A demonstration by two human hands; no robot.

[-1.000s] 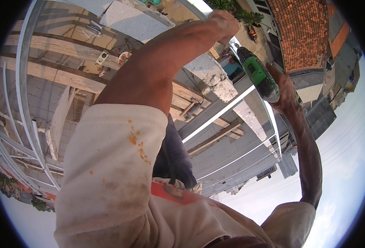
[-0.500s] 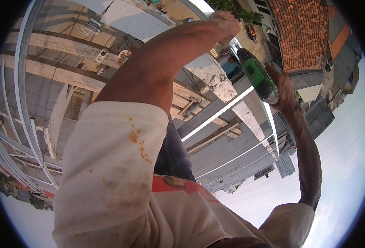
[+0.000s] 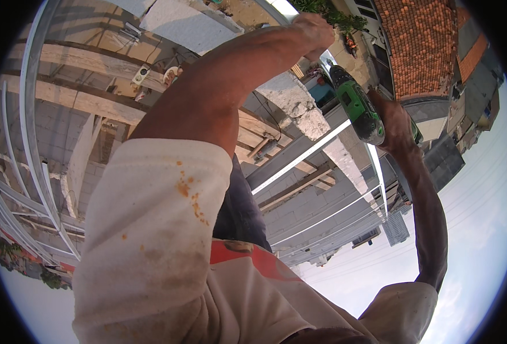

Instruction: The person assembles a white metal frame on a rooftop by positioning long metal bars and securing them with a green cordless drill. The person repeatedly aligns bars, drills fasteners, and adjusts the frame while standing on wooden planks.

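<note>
My right hand [image 3: 396, 123] is wrapped round the handle of a green and black cordless drill [image 3: 357, 109]. The drill's chuck points up and left, its tip close to a shiny metal channel [image 3: 327, 59]. At the upper middle, my left hand [image 3: 314, 35] grips that same channel, with my forearm stretched across the view. My left fingers are closed and partly hidden behind the back of the hand. Whether the bit touches the metal cannot be told.
Further metal channels [image 3: 305, 155] run below and to the right. Wooden planks [image 3: 81, 103] and a broken concrete beam [image 3: 293, 103] lie beneath. A power tool [image 3: 265, 150] rests on timber. An orange tiled roof [image 3: 417, 49] stands at upper right; sky opens at lower right.
The drill has tilted very slightly, its rear end shifting a little left. My left hand stays on the channel in nearly the same place.
</note>
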